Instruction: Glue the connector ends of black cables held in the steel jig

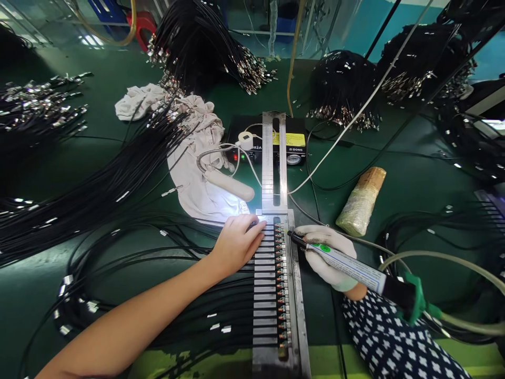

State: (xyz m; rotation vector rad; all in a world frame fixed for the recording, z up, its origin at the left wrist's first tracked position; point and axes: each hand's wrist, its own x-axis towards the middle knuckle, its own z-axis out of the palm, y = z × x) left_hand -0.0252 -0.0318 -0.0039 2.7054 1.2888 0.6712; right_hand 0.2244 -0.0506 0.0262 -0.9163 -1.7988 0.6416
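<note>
Head view: the left hand lies flat, fingers spread and gripping nothing, pressing black cables into the metal jig at 6 o'clock on the counter. The gloved right hand is closed around a dispensing pen, its tip at the jig's top connectors. Judged risk: a lifted palm could let cables spring out; the trailing hose at 4 o'clock might drag the tip off its connector.

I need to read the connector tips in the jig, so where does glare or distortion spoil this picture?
Head view: the small lamp burns out the cloth and the jig's top end beside the left hand; lower connector tips stay readable; straight edges bow toward the frame's borders; far cable bundles look soft.
</note>
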